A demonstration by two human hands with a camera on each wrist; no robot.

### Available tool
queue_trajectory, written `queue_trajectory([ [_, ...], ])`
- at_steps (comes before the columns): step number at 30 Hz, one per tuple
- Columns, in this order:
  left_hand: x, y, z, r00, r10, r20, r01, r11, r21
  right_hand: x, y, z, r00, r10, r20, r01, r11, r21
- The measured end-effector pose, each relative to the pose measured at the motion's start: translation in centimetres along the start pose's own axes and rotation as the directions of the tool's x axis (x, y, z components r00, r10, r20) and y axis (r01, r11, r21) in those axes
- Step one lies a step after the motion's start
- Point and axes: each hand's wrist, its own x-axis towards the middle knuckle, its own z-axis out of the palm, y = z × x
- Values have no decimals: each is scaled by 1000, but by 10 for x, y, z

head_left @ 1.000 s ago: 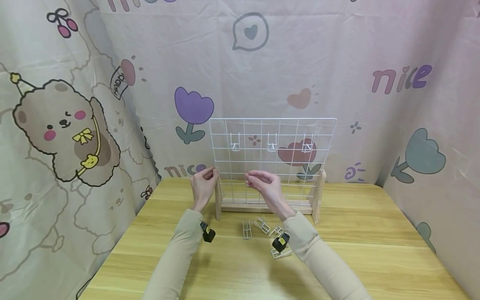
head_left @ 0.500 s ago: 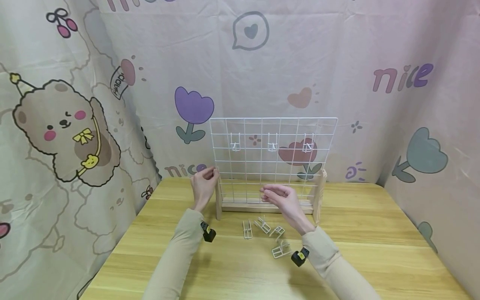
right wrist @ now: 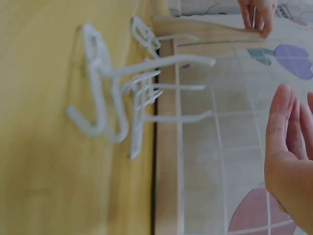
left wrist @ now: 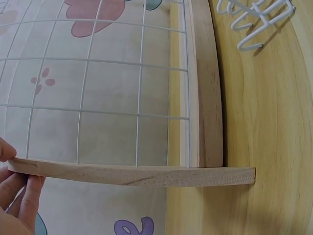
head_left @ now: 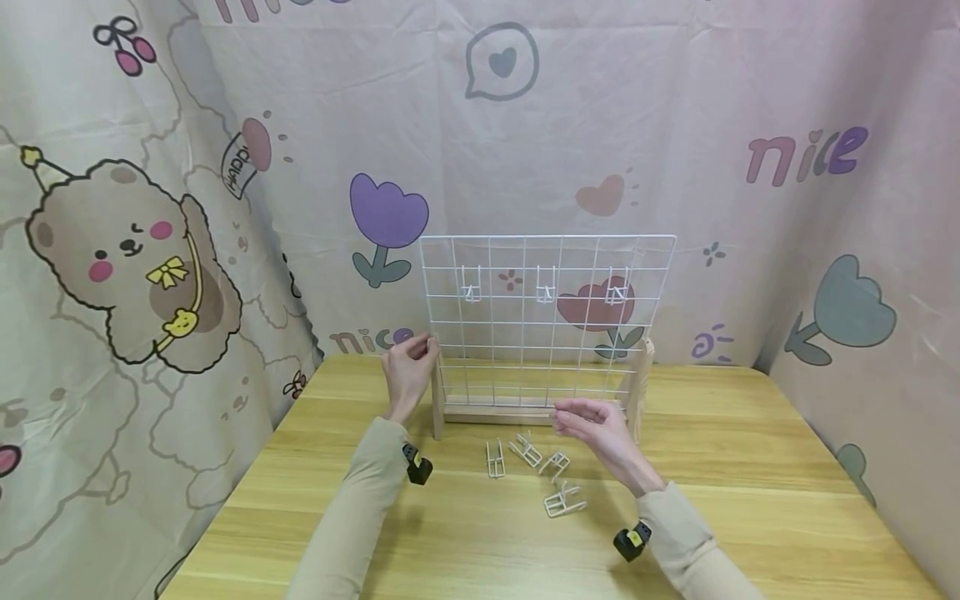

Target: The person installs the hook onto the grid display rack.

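Observation:
In the head view a white wire grid panel (head_left: 543,237) stands upright in a wooden stand. My left hand (head_left: 407,371) pinches the top of the stand's left post (head_left: 437,400); the left wrist view shows thumb and fingers on either side of that post (left wrist: 146,176). My right hand (head_left: 600,429) hovers above the table in front of the grid's lower right, its fingers slightly bent and holding nothing. Below and left of it lie several loose white wire hooks, the nearest hook (head_left: 561,502) apart from the hand. In the right wrist view a hook (right wrist: 100,73) shows large and blurred.
Three white hooks hang on the grid's upper part: a left hook (head_left: 471,292), a middle hook (head_left: 545,292) and a right hook (head_left: 617,292). The wooden table (head_left: 750,500) extends around the stand. A patterned curtain (head_left: 675,83) hangs behind and at both sides.
My right hand has moved down and to the right, away from the grid's middle. The left hand stays on the post. The loose hook near the front is no longer covered by the right wrist.

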Motion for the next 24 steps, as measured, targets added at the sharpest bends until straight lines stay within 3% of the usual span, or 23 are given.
queue_trajectory([
  [6,-1,0,-1,1000,3,15,-3,1000,-4,-16,7,-16,996,66,66,-60,994,-96],
  [13,-1,0,-1,1000,11,12,-11,1000,-1,-30,15,-24,981,167,103,-139,961,-237],
  [24,0,-1,0,1000,9,3,-9,1000,1,-36,27,-21,956,195,221,-120,942,-312],
])
